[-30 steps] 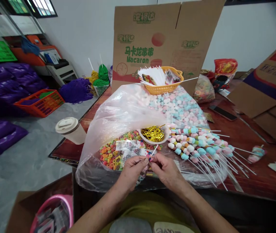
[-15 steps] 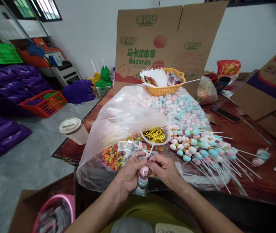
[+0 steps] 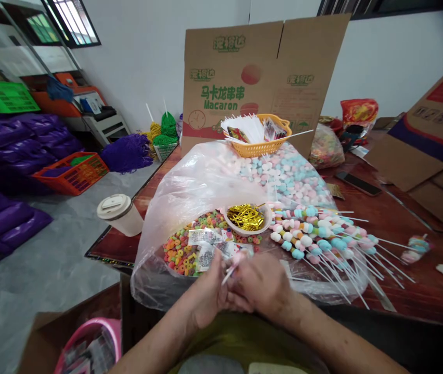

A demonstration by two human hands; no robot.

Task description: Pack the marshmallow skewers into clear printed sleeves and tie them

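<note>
Turned over since the frame half a second ago: marshmallow skewer (image 3: 239, 257), then with white stick (image 3: 227, 276) pointing up and away, now with stick tip aimed down toward the body and slightly left. Brought into a tighter meeting as well, with right hand (image 3: 266, 280) rolled over into a blurred curl against left hand (image 3: 208, 291).

Lies right where both hands meet, over the near edge of the table (image 3: 404, 296), on the person's side of the printed sachets (image 3: 205, 237) and ring-shaped cereal (image 3: 182, 257). Runs lengthwise on a slant, from pinkish end high and to the right down to bare stick low and to the left. Comes nearest the left thumb along the stick, nearest the right fingers at the pinkish end; too blurred there to make out any wrapping.

On the right, fingers curled inward and seemingly clamped on the skewer. On the left, thumb raised beside the stick, fingers partly hidden; cannot tell whether gripping or merely supporting.

Just beyond the hands, gold twist ties (image 3: 247, 217) in a white tub (image 3: 270, 217); to the right, a heap of skewers (image 3: 323, 231) with bare sticks fanned toward the near edge.
</note>
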